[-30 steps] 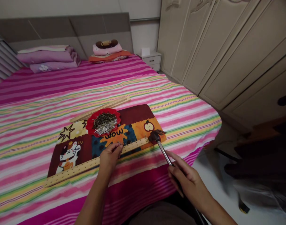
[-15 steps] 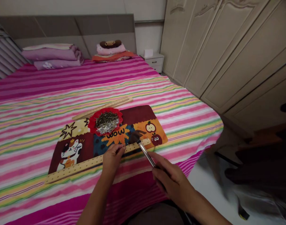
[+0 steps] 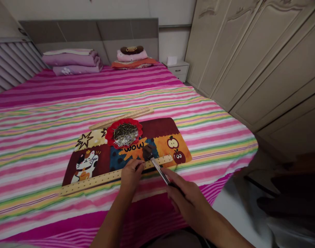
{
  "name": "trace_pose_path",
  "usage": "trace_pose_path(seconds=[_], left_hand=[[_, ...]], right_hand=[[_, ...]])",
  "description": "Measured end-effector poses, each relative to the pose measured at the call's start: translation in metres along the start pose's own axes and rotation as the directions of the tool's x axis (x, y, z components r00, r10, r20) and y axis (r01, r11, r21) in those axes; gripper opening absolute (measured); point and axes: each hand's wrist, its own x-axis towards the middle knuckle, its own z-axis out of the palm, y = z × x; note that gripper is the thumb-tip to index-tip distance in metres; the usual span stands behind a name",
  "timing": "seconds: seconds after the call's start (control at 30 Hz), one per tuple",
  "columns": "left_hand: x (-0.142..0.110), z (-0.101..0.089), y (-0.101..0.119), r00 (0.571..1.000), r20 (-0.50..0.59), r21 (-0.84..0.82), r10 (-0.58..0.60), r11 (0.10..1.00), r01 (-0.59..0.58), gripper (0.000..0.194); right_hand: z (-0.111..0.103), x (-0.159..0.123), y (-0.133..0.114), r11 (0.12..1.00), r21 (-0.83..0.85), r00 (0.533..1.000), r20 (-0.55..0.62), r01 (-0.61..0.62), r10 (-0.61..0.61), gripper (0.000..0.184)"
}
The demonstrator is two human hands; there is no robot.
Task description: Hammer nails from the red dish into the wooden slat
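A long wooden strip (image 3: 100, 178) with a row of holes lies along the near edge of a cartoon-printed mat (image 3: 160, 136) on the bed. My left hand (image 3: 131, 174) rests on the strip near its middle, fingers pinched together at the strip's top edge; what they hold is too small to see. My right hand (image 3: 188, 199) is closed round the metal handle of a small hammer (image 3: 149, 153), whose dark head hovers just right of my left fingertips, over the strip. A red scalloped dish (image 3: 109, 135) full of small nails sits on the mat behind.
The bed has a pink striped sheet (image 3: 56, 103). A second wooden strip (image 3: 144, 112) lies behind the dish. Folded blankets (image 3: 72, 60) and a pillow stack (image 3: 133, 57) are at the headboard. Cream wardrobe doors (image 3: 250, 58) stand on the right, past the bed's edge.
My right hand swung the hammer left, from the strip's right end toward my left fingertips. My left hand stayed on the strip. The camera drifted, shifting the scene right.
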Motion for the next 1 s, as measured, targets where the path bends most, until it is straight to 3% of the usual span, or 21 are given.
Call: trace_pose_path(seconds=[0.13,0.27,0.4,0.53,0.67,0.87,1.0], left_hand=[[-0.001,-0.005,-0.001,0.999,-0.016,0.021,0.032,0.999,-0.032,0.016],[-0.001,-0.028,-0.019,0.982,-0.043,0.198,0.186,0.965,-0.174,0.031],[-0.001,-0.052,-0.048,0.965,0.047,0.437,0.258,0.863,-0.252,0.036],[0.002,-0.059,-0.063,0.961,0.113,0.471,0.254,0.837,-0.277,0.031],[0.014,-0.049,-0.056,0.953,0.151,0.397,0.264,0.867,-0.303,0.030],[0.025,-0.016,-0.021,0.942,0.225,0.336,0.247,0.888,-0.313,0.026],[0.026,-0.018,-0.006,0.949,0.203,0.310,0.240,0.904,-0.294,0.032]], right_hand=[[-0.011,-0.020,0.000,0.999,0.003,0.997,-0.059,0.041,-0.041,0.043],[-0.024,-0.039,0.004,0.992,0.119,0.977,-0.199,-0.051,0.074,0.044],[-0.037,-0.051,0.012,0.963,0.242,0.888,-0.409,-0.118,0.212,0.049],[-0.050,-0.056,0.016,0.949,0.290,0.826,-0.501,-0.122,0.259,0.052],[-0.056,-0.058,0.018,0.938,0.332,0.804,-0.529,-0.099,0.272,0.053],[-0.050,-0.057,0.022,0.902,0.422,0.803,-0.507,-0.088,0.315,0.059],[-0.044,-0.053,0.017,0.842,0.530,0.732,-0.533,-0.103,0.425,0.061]])
